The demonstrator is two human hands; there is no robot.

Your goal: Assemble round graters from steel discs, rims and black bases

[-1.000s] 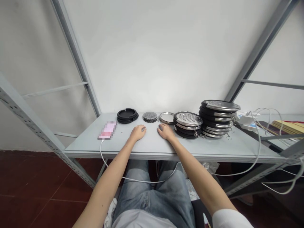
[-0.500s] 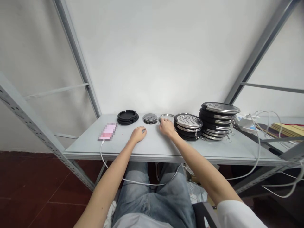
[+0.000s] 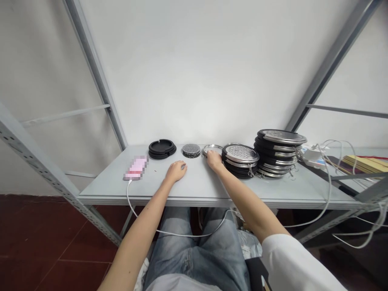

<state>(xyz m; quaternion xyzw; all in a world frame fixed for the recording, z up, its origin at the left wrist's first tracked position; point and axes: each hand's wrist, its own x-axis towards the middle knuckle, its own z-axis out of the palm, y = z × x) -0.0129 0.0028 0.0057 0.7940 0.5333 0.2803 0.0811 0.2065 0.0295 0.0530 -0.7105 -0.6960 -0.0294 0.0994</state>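
My left hand (image 3: 176, 171) rests palm down on the grey table, its fingers bent, the thumb apart, and nothing visible in it. My right hand (image 3: 214, 160) is at the near side of some thin metal rings (image 3: 212, 146) lying at the back; its fingers are curled over the rim, and the fingertips are partly hidden. Between the hands and the wall lies a short stack of round perforated metal discs (image 3: 191, 150). Left of it are stacked black round holders (image 3: 162, 148). Right beside my right hand stands a stack of black holders with metal rings and mesh discs (image 3: 241, 159).
A taller stack of the same assemblies (image 3: 279, 153) stands at the right. A phone (image 3: 136, 167) with a white cable (image 3: 169, 232) lies at the left. Grey shelf posts (image 3: 87, 52) flank the table (image 3: 115, 190). More cables and yellow items (image 3: 362, 163) are at far right.
My right hand has moved slightly farther back and to the right, onto the metal rings. My left hand has stayed where it was. The view has shifted a little.
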